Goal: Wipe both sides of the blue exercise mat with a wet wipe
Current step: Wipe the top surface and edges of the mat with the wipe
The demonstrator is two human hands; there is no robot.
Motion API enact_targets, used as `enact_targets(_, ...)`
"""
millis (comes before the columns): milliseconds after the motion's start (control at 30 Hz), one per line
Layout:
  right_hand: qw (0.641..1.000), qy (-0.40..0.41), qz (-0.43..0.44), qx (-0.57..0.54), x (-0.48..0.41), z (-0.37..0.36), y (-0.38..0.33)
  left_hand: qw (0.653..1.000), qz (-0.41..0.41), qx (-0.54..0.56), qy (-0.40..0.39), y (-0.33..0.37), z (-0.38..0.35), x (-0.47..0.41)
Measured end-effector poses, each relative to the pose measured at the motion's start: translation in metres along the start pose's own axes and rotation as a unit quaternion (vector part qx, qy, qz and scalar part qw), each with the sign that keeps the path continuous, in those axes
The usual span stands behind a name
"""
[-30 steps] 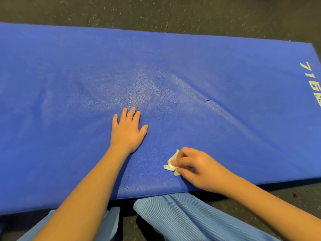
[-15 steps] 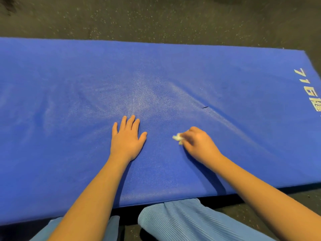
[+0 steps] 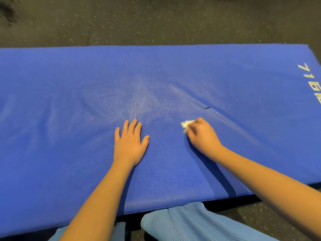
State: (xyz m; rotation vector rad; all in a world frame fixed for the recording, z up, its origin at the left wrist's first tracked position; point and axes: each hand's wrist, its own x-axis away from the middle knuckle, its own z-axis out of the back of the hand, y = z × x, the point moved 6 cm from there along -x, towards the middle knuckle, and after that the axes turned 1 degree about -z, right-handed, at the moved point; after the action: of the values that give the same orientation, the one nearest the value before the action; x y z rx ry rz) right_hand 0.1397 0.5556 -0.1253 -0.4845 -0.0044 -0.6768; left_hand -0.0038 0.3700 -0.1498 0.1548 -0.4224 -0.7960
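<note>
The blue exercise mat [image 3: 69, 119] lies flat on the floor and fills most of the view, with white lettering near its right end. My left hand [image 3: 129, 143] rests flat on the mat near the middle, fingers straight and together. To its right, my right hand [image 3: 202, 134] grips a crumpled white wet wipe [image 3: 185, 124] and presses it against the mat surface. Only a small part of the wipe shows beyond my fingers. A pale sheen marks the mat just beyond both hands.
Dark speckled floor [image 3: 156, 23] surrounds the mat on the far side and at the lower right. My knees in light blue ribbed trousers [image 3: 182, 223] touch the mat's near edge. A small dark mark [image 3: 207, 108] sits on the mat beyond my right hand.
My right hand has moved the wipe away from the mat's near edge, farther up the mat. My left hand has stayed planted. The view has tilted, showing more floor beyond the mat.
</note>
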Motion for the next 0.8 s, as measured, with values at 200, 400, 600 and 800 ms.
enact_targets(200, 0.987, -0.062, 0.146, -0.008, -0.011, 0.003, -0.007, 1.0, 0.003, -0.005, -0.006, -0.001, -0.001, -0.001)
enact_targets(400, 0.997, -0.008, 0.076, 0.001, -0.005, 0.007, -0.016, 1.0, 0.004, -0.007, -0.003, -0.001, -0.001, 0.0)
enact_targets(600, 1.0, 0.002, -0.015, 0.004, -0.042, 0.019, 0.022, 1.0, 0.005, -0.007, -0.001, 0.002, 0.0, -0.002)
enact_targets(800, 0.985, -0.091, 0.148, 0.015, -0.025, -0.011, -0.029, 1.0, -0.002, 0.002, 0.009, 0.001, 0.007, -0.008)
